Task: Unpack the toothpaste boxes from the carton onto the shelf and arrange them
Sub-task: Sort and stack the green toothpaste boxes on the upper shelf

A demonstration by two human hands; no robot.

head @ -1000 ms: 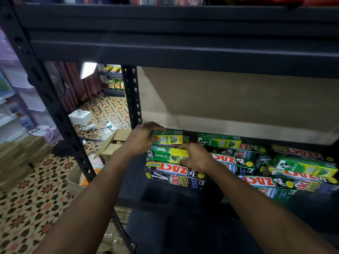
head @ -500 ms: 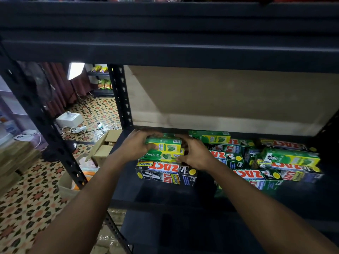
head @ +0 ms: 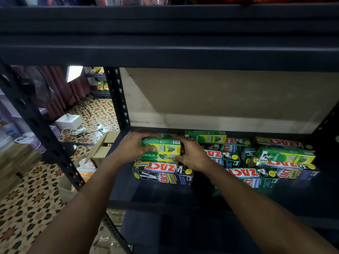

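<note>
Toothpaste box (head: pixel 161 146), green Darlie: you are holding it between left hand (head: pixel 131 147) and right hand (head: pixel 192 155), fingers curled round both ends, atop the stack. Arranging step; next is probably squaring it over the Zact box (head: pixel 162 173) beneath your fingertips.

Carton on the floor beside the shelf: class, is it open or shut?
Open: the carton has its top flaps folded outward, and its inside is exposed.

Glossy printed-card toothpaste boxes (head: pixel 161 147) lie on a matt black metal shelf (head: pixel 165 198) with a bare board back (head: pixel 220 96).
</note>
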